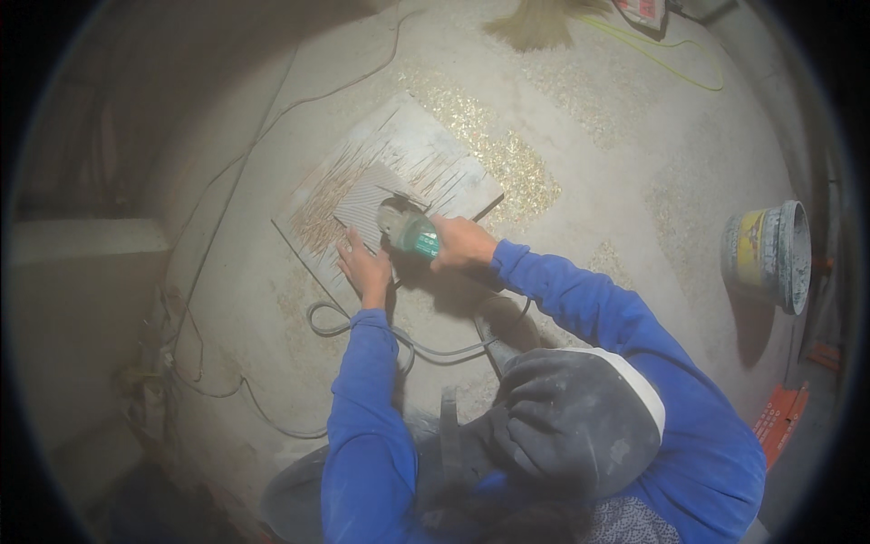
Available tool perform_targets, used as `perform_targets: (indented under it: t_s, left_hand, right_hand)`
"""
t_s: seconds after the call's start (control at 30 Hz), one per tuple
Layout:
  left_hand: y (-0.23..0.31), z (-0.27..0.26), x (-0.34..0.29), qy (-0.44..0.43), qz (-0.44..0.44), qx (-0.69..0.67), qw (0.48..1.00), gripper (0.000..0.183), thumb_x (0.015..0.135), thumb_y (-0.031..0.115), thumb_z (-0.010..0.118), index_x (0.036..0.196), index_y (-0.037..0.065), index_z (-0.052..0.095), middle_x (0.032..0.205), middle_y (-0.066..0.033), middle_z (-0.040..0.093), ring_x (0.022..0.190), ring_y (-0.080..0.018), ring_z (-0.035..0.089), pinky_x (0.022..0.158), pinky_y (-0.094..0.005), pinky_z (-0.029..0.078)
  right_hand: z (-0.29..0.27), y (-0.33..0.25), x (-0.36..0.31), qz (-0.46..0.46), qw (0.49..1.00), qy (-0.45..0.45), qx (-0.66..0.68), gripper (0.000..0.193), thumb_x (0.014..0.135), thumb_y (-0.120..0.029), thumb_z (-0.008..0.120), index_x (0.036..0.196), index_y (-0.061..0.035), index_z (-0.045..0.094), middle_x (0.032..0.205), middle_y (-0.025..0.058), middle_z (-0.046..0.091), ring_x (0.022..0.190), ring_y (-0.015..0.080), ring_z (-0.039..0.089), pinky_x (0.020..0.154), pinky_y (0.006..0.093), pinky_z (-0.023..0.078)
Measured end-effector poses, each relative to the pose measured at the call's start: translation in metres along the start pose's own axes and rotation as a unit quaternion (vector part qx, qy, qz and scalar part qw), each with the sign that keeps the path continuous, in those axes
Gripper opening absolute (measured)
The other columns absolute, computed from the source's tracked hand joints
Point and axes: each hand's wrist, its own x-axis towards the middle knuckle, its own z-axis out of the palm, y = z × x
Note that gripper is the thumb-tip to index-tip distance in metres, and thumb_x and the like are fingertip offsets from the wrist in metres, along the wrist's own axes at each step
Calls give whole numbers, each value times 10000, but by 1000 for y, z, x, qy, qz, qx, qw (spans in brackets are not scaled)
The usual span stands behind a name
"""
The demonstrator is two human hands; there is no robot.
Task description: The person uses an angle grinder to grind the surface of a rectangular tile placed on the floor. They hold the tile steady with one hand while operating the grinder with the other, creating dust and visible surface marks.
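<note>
An angle grinder (pixel 421 238) with a green body is gripped in my right hand (pixel 464 243). Its head and guard sit over the edge of a small grey ribbed tile (pixel 362 201); the disc is hard to make out through haze. My left hand (pixel 362 269) rests on the tile's near edge, fingers stretched out and lightly spread. Under the tile lies a pale square board (pixel 469 177), its surface scored with many brownish cut lines. Where exactly the disc touches the tile cannot be seen.
A grey cable (pixel 444 354) loops on the floor near my foot. Longer dark cords run along the left. To the right stands a stained, tilted-looking bucket (pixel 766 258). Broom bristles (pixel 535 25) and a yellow-green cord (pixel 698 86) lie at the far side, with scattered chips (pixel 521 172) beside the board.
</note>
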Motion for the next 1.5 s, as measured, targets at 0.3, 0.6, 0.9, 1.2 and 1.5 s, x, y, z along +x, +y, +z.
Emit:
perform_targets:
  t_s: [0.3,0.6,0.9,1.2,1.5]
  left_hand:
    - [-2,0,2,-6,2,27,1000,796,859,234,693,1524,47,298,1583,-149,314,1471,-400,222,1210,-508,181]
    - [-6,4,4,13,10,-5,1000,835,844,275,728,1529,53,306,1572,-164,336,1475,-404,224,1200,-533,180]
    - [-7,-18,21,-29,78,22,996,1054,692,288,842,1545,73,261,1609,-164,253,1475,-425,206,1202,-519,191]
    - [12,-53,98,-172,262,6,949,1256,481,262,931,1539,85,278,1557,-271,283,1461,-424,239,1182,-528,237]
    - [12,-9,7,-19,106,130,986,934,696,179,786,1505,52,338,1530,-290,267,1373,-467,328,1147,-527,254]
  right_hand:
    - [-1,-2,-4,4,1000,-5,-8,687,654,-274,834,1161,59,512,1006,302,669,983,447,657,837,478,538]
    - [3,-1,-4,16,1000,-15,0,678,663,-276,819,1163,63,511,1004,299,669,984,444,657,837,478,538]
    - [6,-1,-17,-9,999,29,14,667,654,-248,812,1147,54,478,871,298,653,861,464,652,745,496,528]
    - [-1,-8,-48,32,999,-14,31,547,678,-193,754,1106,21,488,871,277,657,859,453,655,751,513,528]
    - [8,-4,-43,25,999,15,36,521,679,-153,712,1109,42,491,874,292,652,861,474,644,756,533,515]
